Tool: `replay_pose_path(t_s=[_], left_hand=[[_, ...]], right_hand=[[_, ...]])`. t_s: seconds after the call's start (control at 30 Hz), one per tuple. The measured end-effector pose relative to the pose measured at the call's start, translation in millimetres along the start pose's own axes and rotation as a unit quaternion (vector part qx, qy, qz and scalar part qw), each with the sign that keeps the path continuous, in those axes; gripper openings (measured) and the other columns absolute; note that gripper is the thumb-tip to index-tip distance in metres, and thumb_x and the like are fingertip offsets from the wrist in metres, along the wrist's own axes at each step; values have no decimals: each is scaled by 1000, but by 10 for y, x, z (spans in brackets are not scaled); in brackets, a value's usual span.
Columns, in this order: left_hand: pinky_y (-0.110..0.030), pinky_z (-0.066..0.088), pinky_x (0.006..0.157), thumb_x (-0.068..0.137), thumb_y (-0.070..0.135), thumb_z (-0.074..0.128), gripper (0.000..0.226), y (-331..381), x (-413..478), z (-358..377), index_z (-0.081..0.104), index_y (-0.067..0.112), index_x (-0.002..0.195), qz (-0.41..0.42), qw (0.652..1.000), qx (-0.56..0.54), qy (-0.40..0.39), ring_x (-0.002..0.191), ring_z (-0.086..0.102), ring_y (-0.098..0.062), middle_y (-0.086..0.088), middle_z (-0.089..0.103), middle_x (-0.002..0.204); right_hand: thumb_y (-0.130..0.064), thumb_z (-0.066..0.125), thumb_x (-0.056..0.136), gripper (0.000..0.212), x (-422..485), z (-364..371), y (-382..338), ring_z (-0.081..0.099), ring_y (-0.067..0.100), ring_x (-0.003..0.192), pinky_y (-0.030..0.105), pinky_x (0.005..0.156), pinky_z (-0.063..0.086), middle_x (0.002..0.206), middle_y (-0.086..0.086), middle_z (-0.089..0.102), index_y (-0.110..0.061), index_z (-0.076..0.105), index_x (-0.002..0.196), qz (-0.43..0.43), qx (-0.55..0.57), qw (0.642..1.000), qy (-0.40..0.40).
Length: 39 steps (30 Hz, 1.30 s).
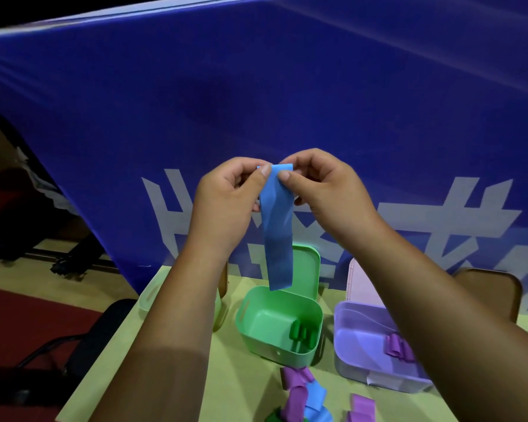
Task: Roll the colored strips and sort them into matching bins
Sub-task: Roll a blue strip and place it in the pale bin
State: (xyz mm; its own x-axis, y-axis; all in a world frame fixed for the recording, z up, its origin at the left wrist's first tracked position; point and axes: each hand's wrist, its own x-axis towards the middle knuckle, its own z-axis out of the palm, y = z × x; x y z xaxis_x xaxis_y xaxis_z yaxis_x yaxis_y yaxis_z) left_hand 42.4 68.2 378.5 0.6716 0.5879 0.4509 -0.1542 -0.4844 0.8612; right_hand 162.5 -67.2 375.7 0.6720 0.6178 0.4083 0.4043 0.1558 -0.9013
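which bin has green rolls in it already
The middle green bin; green rolls lie by its right wall. The purple bin on the right holds purple rolls; the pale left bin is mostly hidden.

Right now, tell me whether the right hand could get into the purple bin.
Probably yes. The purple bin sits open just under the right forearm, with nothing between. But the right hand and left hand both pinch the blue strip, so it is not free yet.
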Motion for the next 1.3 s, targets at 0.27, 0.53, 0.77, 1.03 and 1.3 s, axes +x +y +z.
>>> replay_pose_path(t_s=[0.27,0.53,0.77,1.03,1.3], left_hand=[[-50,67,79,108,26,66,13,-57,54,66,80,25,109,-8,1000,-19,-7,97,77,-24,1,80,102],[-44,68,81,108,21,66,14,-58,94,110,80,20,110,-10,999,-33,-15,96,78,-20,2,80,101],[-42,68,78,107,22,67,12,-7,118,160,80,19,107,-12,999,-36,-17,92,77,-17,1,79,98],[-41,68,75,104,21,73,9,-11,198,192,81,17,103,-15,1000,-24,-7,89,77,-22,1,79,91],[-41,68,82,102,23,76,7,-1,203,212,81,19,104,-34,999,-22,-20,91,78,-17,2,80,95]], right_hand=[[-17,73,102,11,51,-42,25,71,13,85,35,76,63,97,9,76,-19,74,112,-8,-15,1000,11],[-17,72,103,8,89,-99,63,71,12,85,37,76,62,96,8,77,-19,76,110,13,-2,1000,9],[-13,72,102,4,115,-128,40,65,9,76,33,69,60,89,9,75,-15,74,104,3,-4,1000,20],[-11,74,99,4,145,-154,90,66,13,75,34,68,59,88,11,75,-14,76,102,2,7,1000,26],[-14,74,100,7,148,-234,128,64,21,76,34,72,58,93,20,74,-10,77,105,16,45,999,3]])
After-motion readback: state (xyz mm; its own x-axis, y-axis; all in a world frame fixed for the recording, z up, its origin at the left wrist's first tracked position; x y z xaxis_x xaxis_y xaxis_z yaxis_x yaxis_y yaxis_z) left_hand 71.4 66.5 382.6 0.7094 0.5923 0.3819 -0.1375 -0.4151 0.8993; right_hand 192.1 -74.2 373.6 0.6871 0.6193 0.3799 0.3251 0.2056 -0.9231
